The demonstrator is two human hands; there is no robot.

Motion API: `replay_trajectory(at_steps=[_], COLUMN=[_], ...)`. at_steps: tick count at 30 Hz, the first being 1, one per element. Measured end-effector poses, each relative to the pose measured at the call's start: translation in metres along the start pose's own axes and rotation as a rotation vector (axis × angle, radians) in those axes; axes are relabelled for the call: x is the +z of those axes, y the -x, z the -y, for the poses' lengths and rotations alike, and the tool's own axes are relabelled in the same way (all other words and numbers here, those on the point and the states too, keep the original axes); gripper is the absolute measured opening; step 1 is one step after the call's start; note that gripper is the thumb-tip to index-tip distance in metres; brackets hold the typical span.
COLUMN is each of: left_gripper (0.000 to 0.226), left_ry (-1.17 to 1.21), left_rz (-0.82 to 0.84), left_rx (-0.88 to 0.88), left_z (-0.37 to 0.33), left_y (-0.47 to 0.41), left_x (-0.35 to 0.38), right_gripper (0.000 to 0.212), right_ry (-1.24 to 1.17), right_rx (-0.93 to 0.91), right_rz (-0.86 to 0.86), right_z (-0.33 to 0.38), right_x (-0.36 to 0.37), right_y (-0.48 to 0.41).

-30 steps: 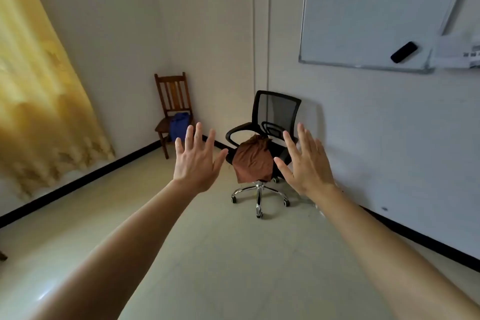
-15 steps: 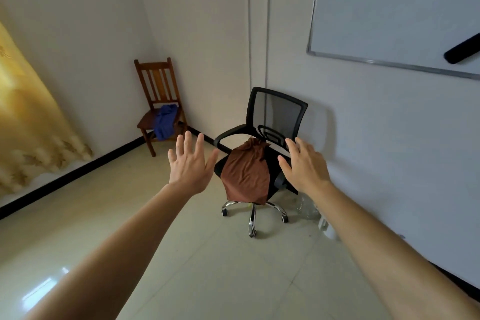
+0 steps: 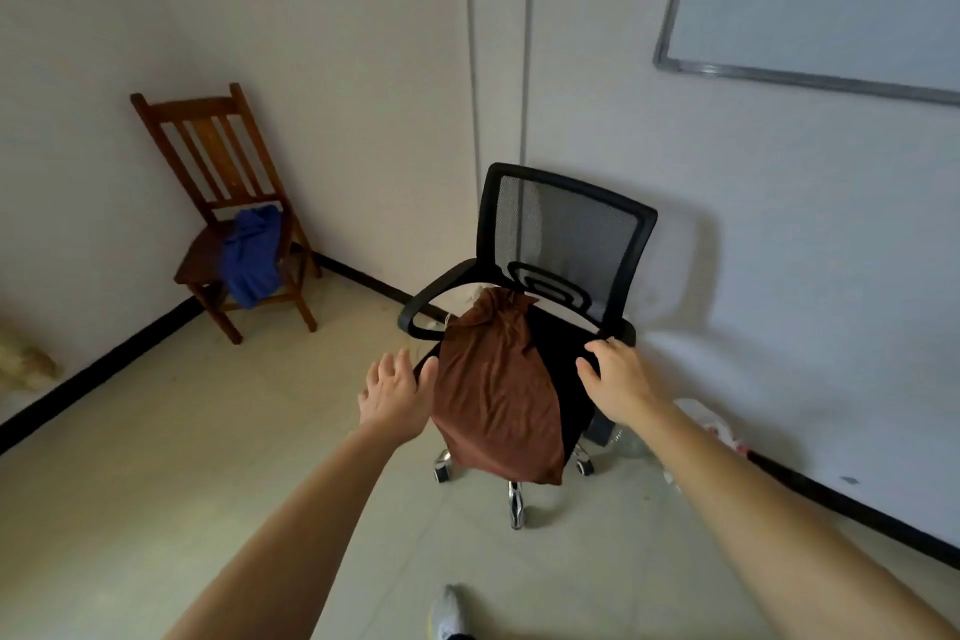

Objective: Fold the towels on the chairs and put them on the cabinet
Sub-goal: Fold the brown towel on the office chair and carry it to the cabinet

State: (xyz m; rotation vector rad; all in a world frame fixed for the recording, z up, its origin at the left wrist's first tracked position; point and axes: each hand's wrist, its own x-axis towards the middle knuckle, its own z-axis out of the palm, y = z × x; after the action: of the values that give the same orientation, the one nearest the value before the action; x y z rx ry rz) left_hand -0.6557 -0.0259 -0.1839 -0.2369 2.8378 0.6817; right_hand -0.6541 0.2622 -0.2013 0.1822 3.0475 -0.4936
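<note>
- Brown towel (image 3: 496, 392) draped over seat of black mesh office chair (image 3: 566, 234), bunched near the backrest, lower end hanging off the front edge
- left hand (image 3: 396, 395) just beside towel's left edge, fingers spread apart, empty, thumb close to the cloth; contact unclear
- right hand (image 3: 621, 382) over right side of the seat near the armrest, fingers apart and slightly curled, holding nothing
- blue towel (image 3: 250, 255) crumpled on seat of wooden chair (image 3: 215, 161) in the corner, well apart from both hands
- whiteboard (image 3: 831, 0) on wall, upper right
- shoe (image 3: 451, 613) at bottom edge on tiled floor (image 3: 156, 509)
</note>
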Motion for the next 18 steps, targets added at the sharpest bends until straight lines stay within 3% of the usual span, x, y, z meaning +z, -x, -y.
replay_trajectory(at_steps=[7,11,13,15,18], left_gripper=[0.064,0.045,0.049,0.053,0.047], left_ry=[0.121,0.079,0.082,0.130,0.335], left_rz=[0.263,0.445,0.485,0.524,0.549], left_rx=[-0.046,-0.033,-0.069,-0.154,-0.450], left_z=[0.031,0.063,0.083,0.105,0.136], left_y=[-0.148,-0.193,-0.209,-0.225,-0.246], left_x=[0.045,0.118,0.160,0.212,0.281], right_gripper=[0.032,0.034,0.034,0.034,0.065], right_ry=[-0.076,-0.141,-0.205,-0.311,-0.454], right_rx=[0.264,0.393,0.471,0.591,0.785], right_rz=[0.200,0.338,0.386,0.358,0.176], right_z=[0.019,0.003,-0.009,-0.023,-0.036], right_x=[0.093,0.184,0.230,0.282,0.350], right_y=[-0.091,-0.112,-0.113,-0.113,-0.103])
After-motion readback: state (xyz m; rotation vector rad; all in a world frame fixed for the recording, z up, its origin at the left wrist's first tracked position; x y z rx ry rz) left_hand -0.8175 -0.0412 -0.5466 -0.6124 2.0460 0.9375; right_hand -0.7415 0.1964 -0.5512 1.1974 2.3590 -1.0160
